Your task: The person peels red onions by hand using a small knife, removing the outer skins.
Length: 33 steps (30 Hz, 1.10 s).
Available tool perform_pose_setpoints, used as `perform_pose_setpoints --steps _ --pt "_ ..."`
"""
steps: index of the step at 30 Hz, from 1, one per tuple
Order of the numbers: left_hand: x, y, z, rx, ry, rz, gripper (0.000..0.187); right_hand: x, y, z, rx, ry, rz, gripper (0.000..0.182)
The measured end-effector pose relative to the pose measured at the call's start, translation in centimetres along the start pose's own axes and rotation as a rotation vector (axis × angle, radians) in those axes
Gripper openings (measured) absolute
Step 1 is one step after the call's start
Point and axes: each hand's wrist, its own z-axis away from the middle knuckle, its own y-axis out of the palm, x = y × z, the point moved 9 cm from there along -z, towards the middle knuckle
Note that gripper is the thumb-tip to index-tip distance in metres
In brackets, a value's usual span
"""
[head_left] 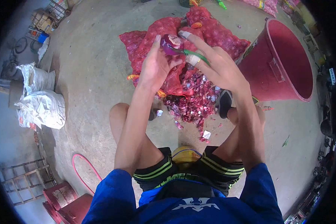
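Onion (171, 45), purple and glossy with a pale patch on its upper side, sits raised in front of me, clamped in the fingers of my left hand (154, 71). My left thumb stands up along its left edge; the other fingers go under and behind it, partly hidden, so I cannot tell how each one bears on it. Just to the right is my right hand (222, 67), its fingers closed on a green-handled knife (199, 56) whose dark end lies against the onion's lower right side. My right forefinger reaches over near the top of the onion; whether the tip touches, I cannot tell. White wrapping (193, 59) covers that tip and another finger lower down. Beyond my hands, red mesh sacks (222, 31) full of onions lie on the concrete floor (93, 67). Below the onion, a heap of purple peelings (192, 106) spreads beside my right shoe (224, 105), and a big red bin (255, 63) stands to the right.
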Motion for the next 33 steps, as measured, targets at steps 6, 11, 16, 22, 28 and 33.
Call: perform_pose_setpoints --steps 6,11,16,22,28,33 --pt "-1.6 -0.3 0.5 0.053 0.1 0.081 0.043 -0.3 -0.5 -0.1 -0.036 0.023 -0.066 0.063" --pt "-3.0 3.3 1.7 0.162 0.292 -0.167 0.066 -0.3 -0.6 -0.5 -0.057 0.039 -0.119 0.064" --pt "-4.7 2.6 1.7 0.014 0.495 -0.483 0.079 0.4 0.1 -0.7 -0.025 -0.02 -0.106 0.065" --pt "-5.9 2.8 2.2 0.028 0.538 -0.554 0.067 0.9 -0.8 -0.5 -0.114 -0.111 -0.08 0.065" --pt "-4.9 2.3 2.1 0.139 0.402 -0.265 0.063 0.9 -1.4 -0.5 -0.018 -0.055 -0.162 0.064" --pt "-3.8 2.0 2.0 0.169 0.283 -0.28 0.054 -0.1 -1.3 -0.5 -0.006 -0.066 -0.201 0.065"
